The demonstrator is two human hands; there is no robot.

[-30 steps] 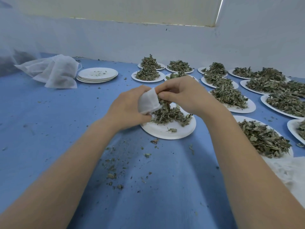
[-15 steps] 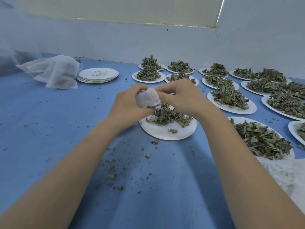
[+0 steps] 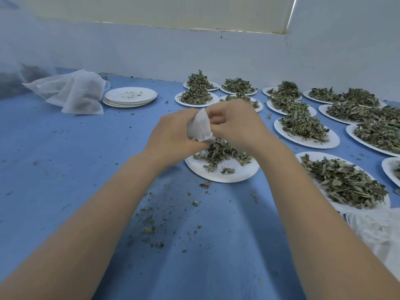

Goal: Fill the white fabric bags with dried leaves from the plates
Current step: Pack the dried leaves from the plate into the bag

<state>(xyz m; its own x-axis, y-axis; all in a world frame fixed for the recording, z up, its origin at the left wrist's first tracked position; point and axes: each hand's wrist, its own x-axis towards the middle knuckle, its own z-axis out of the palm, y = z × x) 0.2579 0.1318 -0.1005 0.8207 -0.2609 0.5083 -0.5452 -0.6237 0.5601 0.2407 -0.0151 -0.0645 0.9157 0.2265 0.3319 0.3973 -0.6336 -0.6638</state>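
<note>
**Both hands on one small bag above the near plate**

I see the left hand (image 3: 173, 135) and the right hand (image 3: 236, 124) meeting at the centre of the view. Between them is a small white fabric bag (image 3: 200, 126). The left hand has its fingers curled round the bag from the 9 o'clock side, and the right hand pinches the bag's upper edge from the 3 o'clock side. The bag hangs just above the near plate (image 3: 229, 175), which holds a low heap of dried leaves (image 3: 220, 152).

At 1 to 3 o'clock from the hands there are many other plates with leaves (image 3: 303, 126), set close beside each other. At 10 o'clock lies a stack of emptied plates (image 3: 129, 97), and just beside it, further to 9 o'clock, a pile of white bags (image 3: 73, 92). All rests on a blue table (image 3: 65, 159). Leaf crumbs (image 3: 151, 226) are scattered at 6 o'clock from the hands. At 4 o'clock, at the edge of the view, I see more white fabric (image 3: 376, 232); I cannot tell what it is.
</note>
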